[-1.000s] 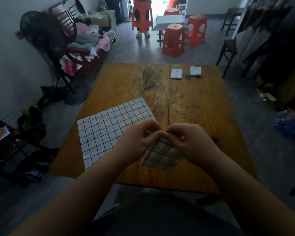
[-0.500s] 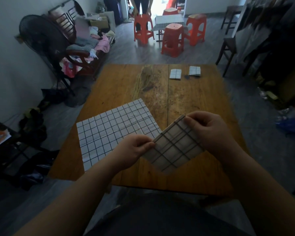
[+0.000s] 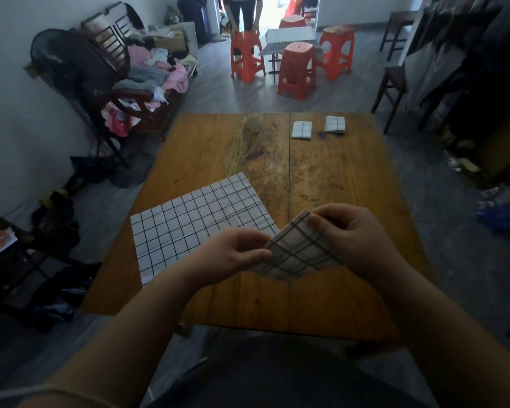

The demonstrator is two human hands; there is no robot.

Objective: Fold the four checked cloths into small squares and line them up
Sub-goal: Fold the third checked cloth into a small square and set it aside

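Over the near edge of the wooden table (image 3: 330, 298), both hands hold a partly folded checked cloth (image 3: 301, 256) just above the top. The left hand (image 3: 233, 256) pinches its left corner between thumb and fingers; the right hand (image 3: 362, 240) has its fingers curled over the upper right corner, thumb in front. The cloth looks light, thin and soft. Folded into several layers, it keeps some shape between the two grips but sags at its lower point. The layers would likely slide apart if pinched loosely, so the safest hold is at corners or along a folded edge, catching every layer at once.

Another cloth (image 3: 198, 222) lies spread open and flat on the table to the left, faintly creased; lifting it by two neighbouring corners should work best. Two folded squares (image 3: 301, 130) (image 3: 335, 124) sit near each other at the far side.
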